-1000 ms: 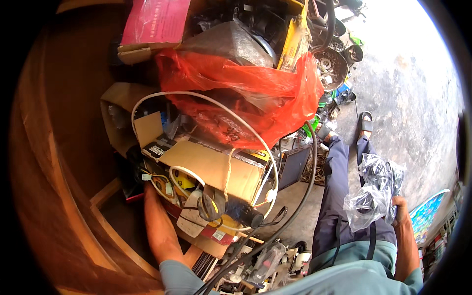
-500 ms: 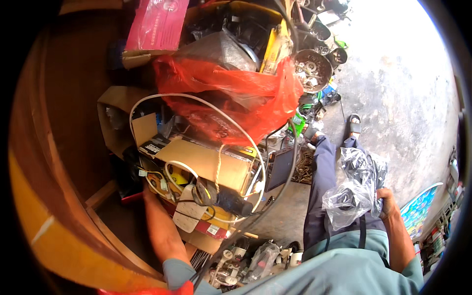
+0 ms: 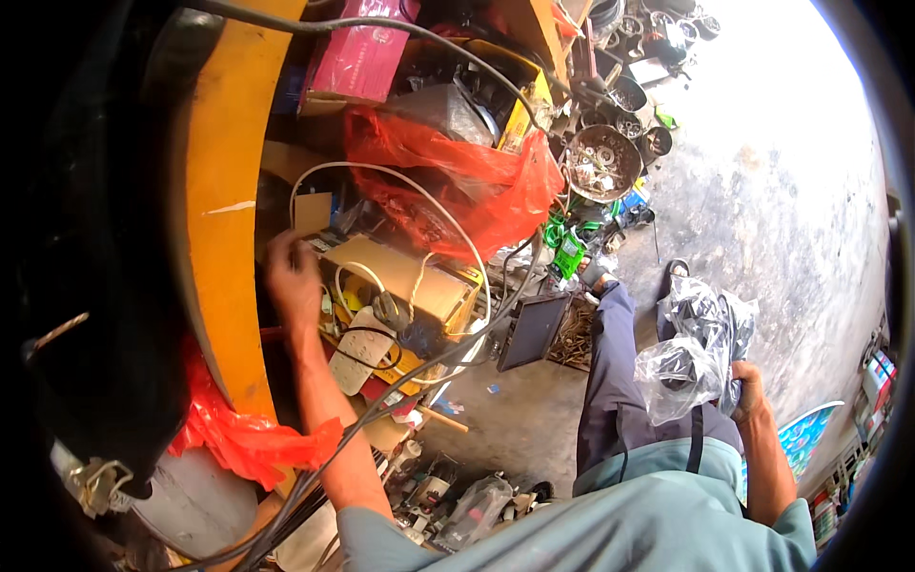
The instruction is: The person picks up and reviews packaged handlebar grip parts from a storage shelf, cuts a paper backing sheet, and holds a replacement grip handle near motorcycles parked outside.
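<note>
My left hand (image 3: 294, 276) is at the near left end of an open cardboard box (image 3: 386, 281), among packed items; its fingers are bent and blurred, so any grip is unclear. Around the box are a looped white cable (image 3: 467, 238), dark cables and a light flat piece (image 3: 357, 360). A crumpled red plastic bag (image 3: 448, 181) lies just beyond. At the right, my right hand (image 3: 748, 386) is closed on clear plastic bags (image 3: 691, 334) with dark coiled contents, held over my legs.
An orange wooden panel (image 3: 229, 210) stands at the left, with another red bag (image 3: 238, 429) beside it. A pink box (image 3: 353, 52), pans of small parts (image 3: 600, 162), a tray of rusty pieces (image 3: 572, 353) and clutter line the concrete floor (image 3: 753, 191). A blue patterned board (image 3: 805, 439) lies right.
My left hand has risen from low behind the box's clutter to its left end and now shows. The view has shifted, bringing more of the orange panel and lower red bag in.
</note>
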The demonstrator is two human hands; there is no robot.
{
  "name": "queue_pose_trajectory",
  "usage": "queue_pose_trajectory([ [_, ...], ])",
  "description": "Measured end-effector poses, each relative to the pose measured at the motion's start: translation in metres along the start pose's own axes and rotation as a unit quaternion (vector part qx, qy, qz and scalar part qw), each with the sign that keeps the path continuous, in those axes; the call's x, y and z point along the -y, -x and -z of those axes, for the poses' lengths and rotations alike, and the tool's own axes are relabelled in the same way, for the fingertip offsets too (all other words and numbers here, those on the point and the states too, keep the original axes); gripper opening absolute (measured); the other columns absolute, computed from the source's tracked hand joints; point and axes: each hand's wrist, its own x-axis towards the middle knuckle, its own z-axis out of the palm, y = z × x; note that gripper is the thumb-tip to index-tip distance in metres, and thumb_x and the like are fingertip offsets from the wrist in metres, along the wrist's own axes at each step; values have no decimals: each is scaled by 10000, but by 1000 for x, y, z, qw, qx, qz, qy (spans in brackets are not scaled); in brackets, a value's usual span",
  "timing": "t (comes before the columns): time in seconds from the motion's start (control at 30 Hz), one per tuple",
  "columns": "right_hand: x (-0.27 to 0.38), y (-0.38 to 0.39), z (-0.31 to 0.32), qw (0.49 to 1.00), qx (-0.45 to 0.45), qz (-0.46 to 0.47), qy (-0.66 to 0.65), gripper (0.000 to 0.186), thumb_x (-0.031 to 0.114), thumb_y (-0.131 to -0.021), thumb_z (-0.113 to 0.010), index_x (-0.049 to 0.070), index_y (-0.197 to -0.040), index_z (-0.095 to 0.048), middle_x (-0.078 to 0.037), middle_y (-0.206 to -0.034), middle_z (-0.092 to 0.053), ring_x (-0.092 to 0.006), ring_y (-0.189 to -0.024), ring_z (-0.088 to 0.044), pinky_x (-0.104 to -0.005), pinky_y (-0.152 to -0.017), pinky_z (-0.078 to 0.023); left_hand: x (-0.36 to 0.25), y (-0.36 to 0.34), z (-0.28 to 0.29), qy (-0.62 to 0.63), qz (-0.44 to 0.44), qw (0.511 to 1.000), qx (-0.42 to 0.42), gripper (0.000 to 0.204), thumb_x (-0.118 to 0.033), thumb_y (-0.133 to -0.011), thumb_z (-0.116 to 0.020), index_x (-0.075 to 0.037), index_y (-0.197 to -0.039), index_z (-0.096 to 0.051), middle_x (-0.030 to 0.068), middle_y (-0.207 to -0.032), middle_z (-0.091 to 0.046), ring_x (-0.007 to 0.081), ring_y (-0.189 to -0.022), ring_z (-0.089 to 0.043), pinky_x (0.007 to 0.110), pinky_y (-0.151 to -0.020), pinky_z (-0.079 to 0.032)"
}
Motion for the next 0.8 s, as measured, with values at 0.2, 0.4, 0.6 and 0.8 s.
queue_pose_trajectory([
  [0.2, 8, 20, 22, 999, -32, 26, 32, 444, 167, -705, -587, -116, -1043, -640, -205, -923, -712, -294, -725, -710, -390, -647, -618, -7, -47, -86, 51, 63, 958, 274, 510, -87, -801, -735, 14, -1278, -586, 204, -1239, -658, 322, -1181, -609, 372, -992, -457],
  [0.4, -1, 22, 35, 997, -60, 49, -15, 452, 222, -732, -615, -96, -1051, -652, -177, -899, -721, -261, -670, -704, -364, -603, -610, 43, -53, -114, 104, 68, 940, 317, 517, -93, -784, -723, 28, -1264, -574, 120, -1166, -676, 272, -1064, -636, 354, -939, -480],
  [0.6, -9, 18, 43, 999, -18, 45, -7, 506, 193, -711, -632, -112, -1114, -630, -208, -988, -717, -301, -794, -722, -402, -754, -624, 32, -55, -81, 266, 249, 894, 260, 465, -297, -806, -650, -34, -1188, -638, 75, -1055, -683, 197, -922, -632, 323, -849, -483],
  [0.8, -12, 19, 34, 998, -38, 48, -19, 472, 212, -732, -624, -105, -1081, -639, -187, -937, -723, -277, -732, -716, -375, -668, -622, 25, -45, -66, 456, 327, 817, 134, 355, -333, -840, -606, -73, -1075, -666, 41, -952, -663, 198, -892, -650, 343, -759, -529],
])
